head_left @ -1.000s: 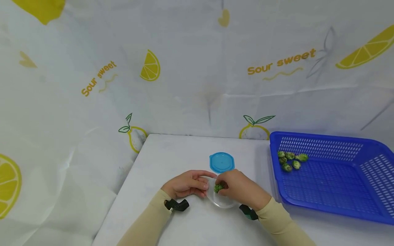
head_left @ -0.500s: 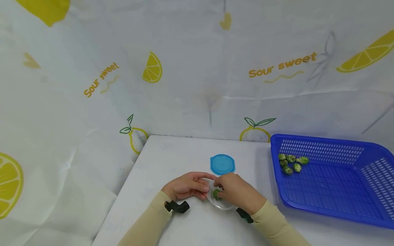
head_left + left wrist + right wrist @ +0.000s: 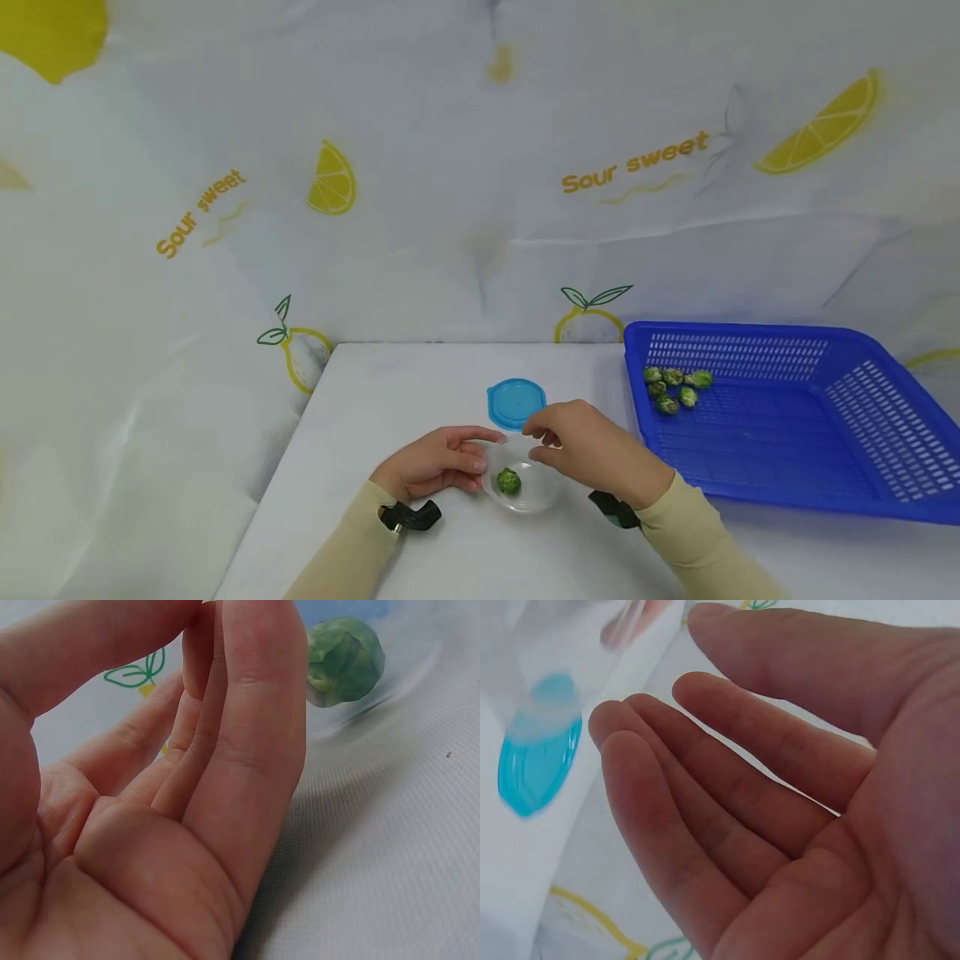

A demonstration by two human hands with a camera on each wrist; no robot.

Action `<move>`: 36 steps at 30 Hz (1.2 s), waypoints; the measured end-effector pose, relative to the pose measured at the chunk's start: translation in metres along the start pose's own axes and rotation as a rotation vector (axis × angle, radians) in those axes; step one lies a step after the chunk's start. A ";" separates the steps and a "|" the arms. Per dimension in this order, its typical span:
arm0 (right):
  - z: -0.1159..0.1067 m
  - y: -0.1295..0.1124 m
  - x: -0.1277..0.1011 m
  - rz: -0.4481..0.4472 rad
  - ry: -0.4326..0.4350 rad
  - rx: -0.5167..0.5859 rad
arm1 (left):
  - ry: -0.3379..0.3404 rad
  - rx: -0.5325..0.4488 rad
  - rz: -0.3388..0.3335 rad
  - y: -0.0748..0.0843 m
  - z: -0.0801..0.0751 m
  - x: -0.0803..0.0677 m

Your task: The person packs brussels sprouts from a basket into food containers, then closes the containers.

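On the white surface [image 3: 450, 550], near its front edge, a small clear plastic cup [image 3: 521, 492] stands with one green sprout [image 3: 508, 481] lying inside it. The left hand [image 3: 435, 462] rests against the cup's left side, its fingers fairly straight and close together along the wall, steadying it rather than wrapping round it; the left wrist view shows those fingers [image 3: 247, 750] pressed side by side with the sprout [image 3: 343, 660] just past their tips. The right hand [image 3: 592, 454] hovers just above and to the right of the cup, empty, with its fingers loosely parted and holding nothing; the right wrist view shows the bare palm [image 3: 840, 847] and relaxed fingers.

A round blue lid [image 3: 516, 404] lies flat just behind the cup, apart from it. To the right sits a blue basket [image 3: 795, 467] with several more sprouts [image 3: 675, 388] gathered in its far left corner.

To do this step well, I judge the left hand should keep the light cup from sliding or tipping, since it looks easy to knock. The right hand should lift clear without brushing the rim, and each sprout is best lowered in, not dropped, so that it does not bounce out.

Writing on the backdrop cloth [image 3: 480, 208] reads "Sour sweet" in yellow, printed twice among lemon drawings. No label can be read on the cup, lid or basket.
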State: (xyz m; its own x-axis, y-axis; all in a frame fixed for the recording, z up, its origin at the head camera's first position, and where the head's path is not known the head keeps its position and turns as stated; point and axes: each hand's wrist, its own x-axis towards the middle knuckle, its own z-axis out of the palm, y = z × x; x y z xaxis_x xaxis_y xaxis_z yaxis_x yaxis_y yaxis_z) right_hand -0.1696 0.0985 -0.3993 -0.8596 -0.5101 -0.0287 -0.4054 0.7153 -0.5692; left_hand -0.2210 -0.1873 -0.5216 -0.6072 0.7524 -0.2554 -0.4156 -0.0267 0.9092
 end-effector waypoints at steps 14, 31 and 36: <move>-0.101 0.078 -0.036 0.069 0.049 -0.077 | -0.033 -0.031 0.032 -0.002 0.001 -0.001; -0.144 0.199 -0.056 0.264 0.005 -0.115 | -0.062 -0.060 0.033 -0.004 0.001 -0.002; -0.146 0.219 -0.056 0.294 -0.013 -0.103 | -0.069 -0.062 0.033 -0.004 0.002 -0.002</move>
State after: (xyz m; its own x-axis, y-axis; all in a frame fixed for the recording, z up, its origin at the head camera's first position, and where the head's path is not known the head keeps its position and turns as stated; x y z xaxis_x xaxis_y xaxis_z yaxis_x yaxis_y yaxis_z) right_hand -0.2560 0.3536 -0.4024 -0.9410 -0.2796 -0.1907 -0.1698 0.8774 -0.4488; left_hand -0.2169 -0.1871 -0.5239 -0.5739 0.7940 -0.2006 -0.4388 -0.0913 0.8939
